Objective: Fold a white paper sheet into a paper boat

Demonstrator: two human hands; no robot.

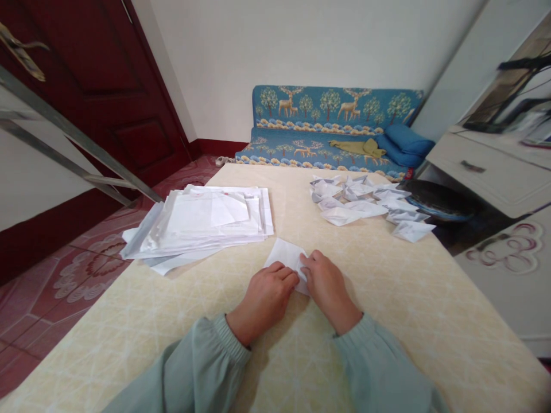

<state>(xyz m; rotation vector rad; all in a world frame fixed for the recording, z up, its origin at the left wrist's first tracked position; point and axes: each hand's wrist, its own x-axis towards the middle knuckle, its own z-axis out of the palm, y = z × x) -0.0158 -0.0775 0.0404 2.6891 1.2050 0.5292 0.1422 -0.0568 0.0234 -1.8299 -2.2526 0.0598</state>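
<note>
A small folded sheet of white paper (284, 252) lies on the table in front of me, partly covered by both hands. My left hand (270, 292) has its fingers curled and pressed on the near left part of the paper. At the right edge, my right hand (326, 282) is closed on the paper, its thumb and fingers at a fold. Beyond, on the left, is a stack of white paper sheets (202, 221). Several folded paper shapes (350, 198) are grouped at the far right of the table.
The table (297, 361) has a pale yellow patterned cover. Behind it stands a blue sofa (301, 137) with a deer print. A metal frame (77, 135) and a dark red door (107, 74) are at the left. A white cabinet (495, 172) stands at the right.
</note>
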